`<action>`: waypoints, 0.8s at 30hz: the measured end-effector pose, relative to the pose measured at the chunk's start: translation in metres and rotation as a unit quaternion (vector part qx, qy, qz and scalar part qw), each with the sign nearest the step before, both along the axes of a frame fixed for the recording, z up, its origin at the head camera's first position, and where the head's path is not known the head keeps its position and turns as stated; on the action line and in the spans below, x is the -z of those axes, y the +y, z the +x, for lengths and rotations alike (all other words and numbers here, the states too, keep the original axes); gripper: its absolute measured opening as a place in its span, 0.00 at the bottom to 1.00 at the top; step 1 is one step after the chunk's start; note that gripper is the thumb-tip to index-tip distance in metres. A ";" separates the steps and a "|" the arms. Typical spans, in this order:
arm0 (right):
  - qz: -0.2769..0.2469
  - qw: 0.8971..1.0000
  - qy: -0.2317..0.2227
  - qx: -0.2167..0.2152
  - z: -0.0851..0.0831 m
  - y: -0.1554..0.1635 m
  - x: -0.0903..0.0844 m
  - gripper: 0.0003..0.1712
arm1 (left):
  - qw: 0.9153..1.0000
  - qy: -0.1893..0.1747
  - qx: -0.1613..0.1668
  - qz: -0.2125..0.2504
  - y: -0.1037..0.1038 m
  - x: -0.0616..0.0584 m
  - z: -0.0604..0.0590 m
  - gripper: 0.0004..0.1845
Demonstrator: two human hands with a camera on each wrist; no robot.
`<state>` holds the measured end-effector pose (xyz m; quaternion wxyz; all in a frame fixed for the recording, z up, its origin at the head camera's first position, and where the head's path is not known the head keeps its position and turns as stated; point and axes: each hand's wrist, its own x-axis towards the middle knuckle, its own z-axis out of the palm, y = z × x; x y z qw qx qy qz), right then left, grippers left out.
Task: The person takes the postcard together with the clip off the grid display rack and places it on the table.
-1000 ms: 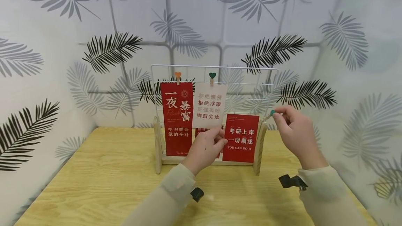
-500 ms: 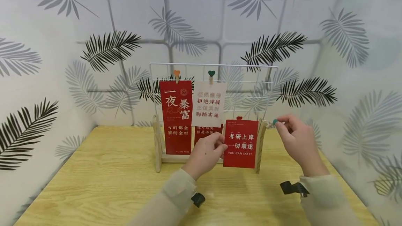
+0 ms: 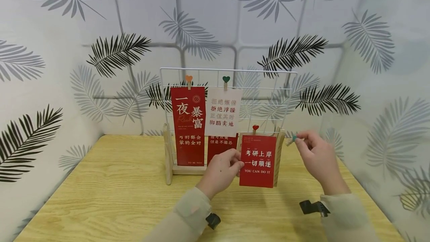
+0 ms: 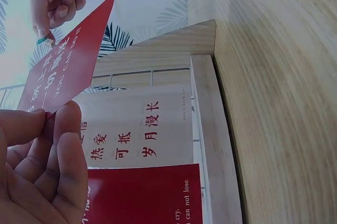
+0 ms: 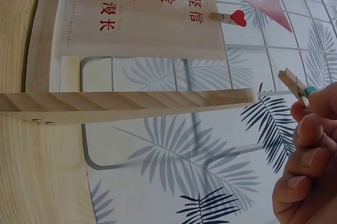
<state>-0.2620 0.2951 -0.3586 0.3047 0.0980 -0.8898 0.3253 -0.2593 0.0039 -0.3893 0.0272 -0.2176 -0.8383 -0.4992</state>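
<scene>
My left hand (image 3: 237,163) pinches the left edge of a red card (image 3: 258,161) printed "YOU CAN DO IT" and holds it upright before the lower right of a white wire grid rack (image 3: 228,71). The left wrist view shows thumb and forefinger of that left hand (image 4: 50,116) on the red card (image 4: 68,55). My right hand (image 3: 298,140) pinches a small wooden clip with a teal heart (image 3: 293,138) just right of the card's top corner. In the right wrist view the clip (image 5: 296,84) sticks out of the right hand (image 5: 308,109).
A beige card (image 5: 147,18) hangs behind on a red-heart clip (image 3: 255,127). A long red card (image 3: 189,126) and a white card (image 3: 223,111) hang from the top wire. The rack's wooden feet (image 3: 168,160) stand on a wooden table (image 3: 117,197) enclosed by leaf-patterned walls.
My left hand has lowered the red card, which uncovers the red-heart clip and beige card behind. My right hand has come down with the teal clip.
</scene>
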 end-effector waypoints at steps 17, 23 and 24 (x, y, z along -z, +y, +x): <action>-0.009 0.998 -0.060 0.000 -0.006 0.007 0.017 0.18 | 1.000 -0.028 0.002 0.013 0.002 0.018 -0.001 0.02; -0.013 0.997 -0.071 -0.005 -0.008 0.013 0.026 0.16 | 0.999 -0.040 0.005 0.002 0.002 0.021 -0.001 0.03; -0.013 0.997 -0.075 -0.005 -0.008 0.014 0.028 0.16 | 0.999 -0.043 0.006 0.001 0.002 0.022 -0.001 0.03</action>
